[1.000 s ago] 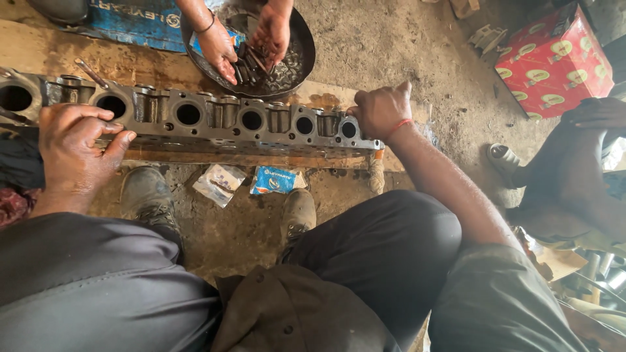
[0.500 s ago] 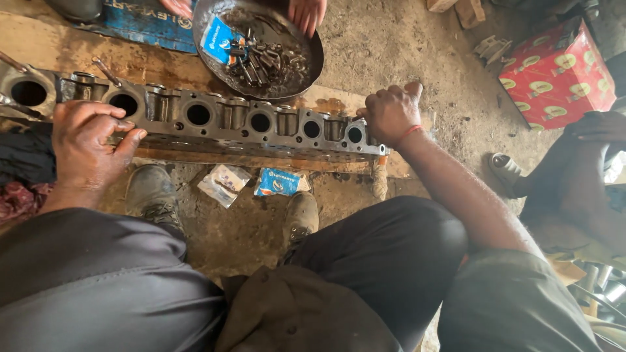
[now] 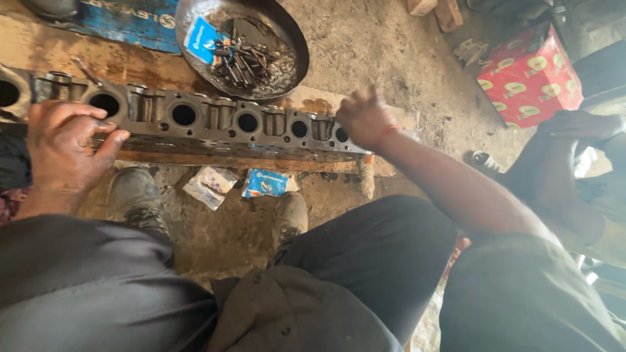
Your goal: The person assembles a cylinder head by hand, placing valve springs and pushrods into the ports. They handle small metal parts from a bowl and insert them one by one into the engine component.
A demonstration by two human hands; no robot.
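Note:
A long grey metal cylinder head [image 3: 215, 120] with a row of round holes lies across a wooden plank in front of me. My left hand [image 3: 65, 153] curls over its near edge at the left, fingers and thumb closed on the metal. My right hand [image 3: 365, 117], blurred, sits over the head's right end with its fingers spread upward. Beyond the head stands a round metal pan [image 3: 261, 81] holding several dark bolts [image 3: 241, 58] and a blue packet [image 3: 202, 39].
Two small packets, one clear [image 3: 210, 186] and one blue [image 3: 266, 184], lie on the dirt floor between my shoes [image 3: 134, 195]. A red patterned box [image 3: 528, 75] sits at the upper right. Another person's arm [image 3: 574, 130] is at the right edge. A blue board [image 3: 130, 23] lies at top left.
The other person's hands that were in the pan have left the view. My right hand has lifted its fingers at the head's right end. My left hand stays put.

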